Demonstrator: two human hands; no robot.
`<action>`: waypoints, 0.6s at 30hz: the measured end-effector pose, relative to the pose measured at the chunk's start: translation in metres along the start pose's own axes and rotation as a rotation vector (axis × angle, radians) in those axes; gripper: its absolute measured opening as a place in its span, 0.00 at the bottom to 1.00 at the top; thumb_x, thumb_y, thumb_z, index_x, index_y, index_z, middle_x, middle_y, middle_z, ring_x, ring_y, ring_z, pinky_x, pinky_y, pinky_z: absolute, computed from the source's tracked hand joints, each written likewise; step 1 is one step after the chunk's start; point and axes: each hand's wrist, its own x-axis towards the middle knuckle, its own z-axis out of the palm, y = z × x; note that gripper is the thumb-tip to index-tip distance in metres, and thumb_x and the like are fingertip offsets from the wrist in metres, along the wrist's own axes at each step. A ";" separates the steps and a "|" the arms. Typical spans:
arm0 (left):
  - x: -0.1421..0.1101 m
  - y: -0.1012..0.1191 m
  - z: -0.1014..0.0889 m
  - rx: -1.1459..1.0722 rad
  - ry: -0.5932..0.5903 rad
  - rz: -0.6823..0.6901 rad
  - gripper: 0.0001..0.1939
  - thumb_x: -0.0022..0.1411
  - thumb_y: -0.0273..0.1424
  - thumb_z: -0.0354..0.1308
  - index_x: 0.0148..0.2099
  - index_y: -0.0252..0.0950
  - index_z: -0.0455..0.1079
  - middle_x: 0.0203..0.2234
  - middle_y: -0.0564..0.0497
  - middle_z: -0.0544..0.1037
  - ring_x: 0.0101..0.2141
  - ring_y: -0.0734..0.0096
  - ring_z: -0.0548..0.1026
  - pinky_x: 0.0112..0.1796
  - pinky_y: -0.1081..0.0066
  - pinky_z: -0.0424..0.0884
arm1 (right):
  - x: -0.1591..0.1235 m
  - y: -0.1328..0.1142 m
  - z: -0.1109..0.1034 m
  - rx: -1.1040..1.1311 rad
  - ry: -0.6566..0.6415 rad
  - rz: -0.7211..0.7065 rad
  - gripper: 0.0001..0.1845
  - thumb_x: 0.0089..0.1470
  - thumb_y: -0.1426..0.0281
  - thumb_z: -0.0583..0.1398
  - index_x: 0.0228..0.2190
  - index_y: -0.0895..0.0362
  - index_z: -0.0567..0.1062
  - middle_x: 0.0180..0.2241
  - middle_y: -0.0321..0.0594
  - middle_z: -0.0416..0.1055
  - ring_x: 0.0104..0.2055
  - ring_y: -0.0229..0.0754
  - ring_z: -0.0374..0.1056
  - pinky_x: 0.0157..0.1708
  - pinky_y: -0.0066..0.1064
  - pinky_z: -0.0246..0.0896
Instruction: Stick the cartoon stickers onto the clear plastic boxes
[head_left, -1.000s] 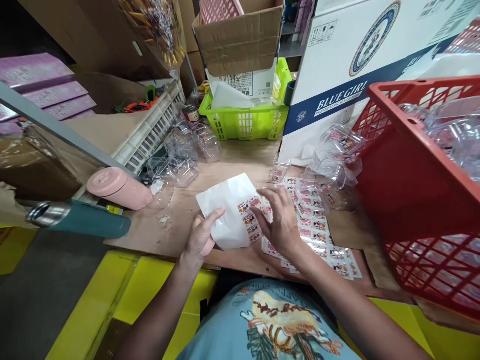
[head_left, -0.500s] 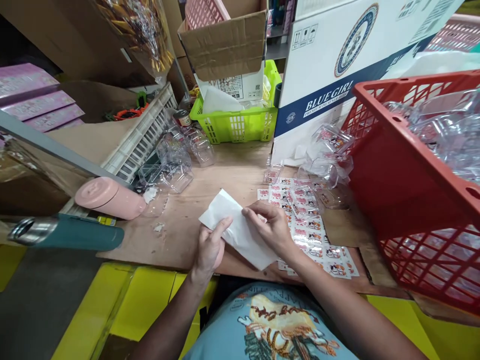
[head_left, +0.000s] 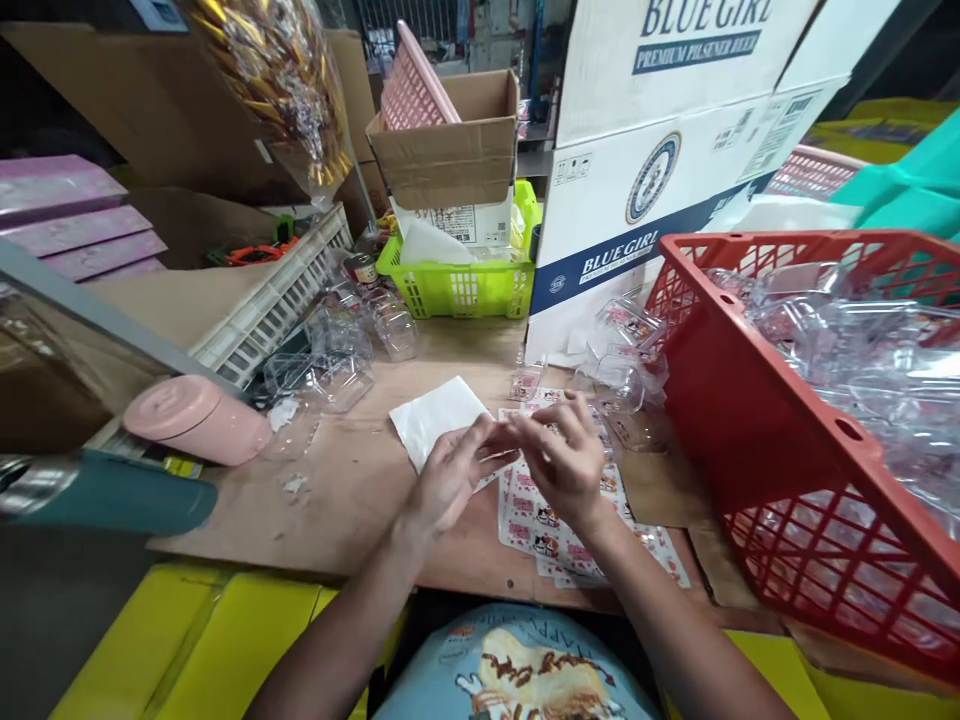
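My left hand [head_left: 450,478] and my right hand [head_left: 566,462] meet fingertip to fingertip over the table. Both have fingers drawn together in a pinch; whatever lies between them is too small or blurred to name. Partly under my left hand, a white sheet of paper [head_left: 433,418] lies flat on the wooden table. Sheets of cat-print stickers [head_left: 536,515] spread beneath and beside my right hand. Just beyond them sits a small clear plastic box [head_left: 526,380] with a sticker on it.
A red basket [head_left: 757,390] full of clear plastic boxes stands at the right. More clear boxes [head_left: 349,375] are heaped at the left, near a pink tumbler [head_left: 195,420] and a teal bottle [head_left: 142,495]. A lime-green basket [head_left: 457,290] and a white carton [head_left: 600,210] close off the back.
The white paper has left my hands and now lies on the table. My hands have come together at the fingertips, and the view has shifted slightly.
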 end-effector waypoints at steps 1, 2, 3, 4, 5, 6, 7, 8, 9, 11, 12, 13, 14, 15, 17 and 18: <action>0.004 -0.001 0.007 -0.164 -0.016 -0.071 0.15 0.60 0.41 0.62 0.37 0.32 0.78 0.42 0.40 0.80 0.51 0.52 0.74 0.52 0.56 0.70 | -0.004 0.000 0.002 0.009 -0.075 -0.038 0.11 0.57 0.71 0.62 0.41 0.47 0.79 0.34 0.40 0.74 0.38 0.45 0.67 0.51 0.51 0.59; 0.007 -0.004 0.013 -0.287 0.017 -0.090 0.13 0.58 0.39 0.64 0.37 0.33 0.78 0.42 0.41 0.80 0.51 0.53 0.74 0.53 0.56 0.70 | -0.009 -0.001 0.005 0.048 -0.123 -0.025 0.13 0.56 0.69 0.63 0.44 0.46 0.78 0.37 0.41 0.74 0.40 0.47 0.68 0.52 0.52 0.59; 0.009 -0.008 0.016 -0.351 0.064 -0.066 0.11 0.57 0.37 0.64 0.38 0.34 0.78 0.43 0.43 0.80 0.51 0.54 0.74 0.53 0.56 0.69 | -0.014 -0.001 0.008 0.124 -0.130 0.048 0.17 0.55 0.67 0.65 0.48 0.46 0.77 0.39 0.42 0.74 0.43 0.48 0.69 0.51 0.51 0.61; 0.009 -0.012 0.019 -0.339 0.107 -0.006 0.10 0.59 0.36 0.63 0.39 0.36 0.78 0.44 0.44 0.80 0.52 0.56 0.74 0.54 0.56 0.69 | -0.019 -0.002 0.013 0.238 -0.113 0.172 0.21 0.54 0.64 0.65 0.51 0.47 0.75 0.42 0.44 0.74 0.44 0.49 0.69 0.50 0.49 0.63; 0.008 -0.017 0.021 -0.266 0.131 0.068 0.10 0.62 0.37 0.59 0.41 0.37 0.77 0.45 0.45 0.79 0.52 0.58 0.74 0.55 0.57 0.68 | -0.023 -0.003 0.018 0.381 -0.083 0.324 0.23 0.54 0.61 0.65 0.52 0.49 0.75 0.43 0.45 0.74 0.45 0.49 0.70 0.47 0.47 0.66; 0.005 -0.020 0.022 -0.155 0.130 0.139 0.12 0.65 0.37 0.56 0.43 0.38 0.77 0.46 0.45 0.78 0.52 0.58 0.74 0.55 0.57 0.68 | -0.027 -0.005 0.023 0.538 -0.052 0.480 0.22 0.55 0.60 0.65 0.50 0.51 0.75 0.42 0.46 0.75 0.44 0.48 0.71 0.45 0.44 0.68; 0.001 -0.023 0.022 -0.032 0.113 0.193 0.13 0.67 0.38 0.54 0.44 0.38 0.77 0.46 0.45 0.77 0.52 0.58 0.74 0.55 0.58 0.68 | -0.029 -0.006 0.027 0.685 -0.030 0.620 0.19 0.56 0.59 0.64 0.47 0.53 0.77 0.40 0.45 0.76 0.42 0.47 0.72 0.43 0.42 0.70; -0.002 -0.024 0.020 0.071 0.091 0.226 0.13 0.66 0.38 0.54 0.44 0.38 0.77 0.46 0.44 0.76 0.52 0.57 0.73 0.55 0.58 0.67 | -0.030 -0.008 0.030 0.800 -0.019 0.728 0.15 0.56 0.59 0.63 0.42 0.54 0.78 0.37 0.44 0.76 0.39 0.46 0.73 0.41 0.40 0.70; -0.006 -0.023 0.015 0.168 0.082 0.254 0.13 0.65 0.38 0.57 0.44 0.38 0.78 0.46 0.44 0.75 0.52 0.56 0.72 0.56 0.58 0.66 | -0.029 -0.008 0.030 0.863 -0.005 0.796 0.13 0.55 0.59 0.64 0.37 0.55 0.79 0.34 0.42 0.76 0.37 0.45 0.73 0.40 0.39 0.70; -0.009 -0.015 -0.007 0.388 0.173 0.349 0.16 0.60 0.37 0.63 0.50 0.38 0.76 0.48 0.43 0.72 0.54 0.54 0.70 0.57 0.58 0.65 | -0.024 -0.007 0.025 0.833 0.068 0.829 0.11 0.53 0.61 0.66 0.32 0.56 0.79 0.31 0.40 0.75 0.35 0.42 0.71 0.38 0.35 0.68; -0.009 -0.008 -0.023 0.547 0.270 0.420 0.20 0.59 0.37 0.64 0.53 0.38 0.74 0.49 0.42 0.70 0.54 0.54 0.69 0.58 0.57 0.64 | -0.020 -0.005 0.020 0.776 0.111 0.810 0.10 0.52 0.62 0.67 0.31 0.56 0.79 0.30 0.39 0.74 0.34 0.41 0.70 0.38 0.33 0.66; -0.007 0.002 -0.043 0.742 0.390 0.499 0.24 0.59 0.37 0.63 0.58 0.39 0.70 0.51 0.42 0.68 0.54 0.54 0.68 0.57 0.56 0.64 | -0.016 -0.004 0.014 0.715 0.146 0.778 0.09 0.52 0.63 0.67 0.31 0.56 0.79 0.30 0.38 0.73 0.34 0.40 0.69 0.37 0.32 0.65; -0.003 0.012 -0.064 0.923 0.510 0.558 0.24 0.61 0.37 0.61 0.58 0.38 0.69 0.51 0.41 0.67 0.54 0.54 0.67 0.57 0.55 0.64 | -0.012 -0.003 0.009 0.667 0.168 0.739 0.08 0.52 0.63 0.67 0.31 0.55 0.78 0.30 0.38 0.72 0.34 0.40 0.67 0.36 0.31 0.63; 0.001 0.023 -0.087 1.071 0.589 0.571 0.21 0.62 0.36 0.60 0.57 0.37 0.70 0.52 0.41 0.67 0.55 0.53 0.66 0.58 0.54 0.63 | -0.009 -0.004 0.006 0.639 0.164 0.704 0.08 0.52 0.64 0.67 0.30 0.55 0.78 0.30 0.37 0.71 0.34 0.40 0.67 0.35 0.30 0.62; 0.015 0.046 -0.132 1.288 0.609 0.507 0.20 0.60 0.35 0.62 0.54 0.33 0.72 0.50 0.38 0.68 0.55 0.46 0.64 0.58 0.49 0.61 | -0.003 -0.009 0.004 0.620 0.102 0.625 0.07 0.53 0.64 0.66 0.29 0.54 0.78 0.31 0.37 0.70 0.34 0.40 0.66 0.34 0.30 0.61; 0.023 0.057 -0.154 1.380 0.607 0.450 0.17 0.60 0.34 0.62 0.49 0.31 0.75 0.48 0.37 0.70 0.55 0.43 0.64 0.58 0.46 0.60 | -0.001 -0.013 0.006 0.630 0.041 0.579 0.07 0.54 0.63 0.65 0.29 0.54 0.78 0.31 0.38 0.70 0.35 0.40 0.65 0.34 0.31 0.61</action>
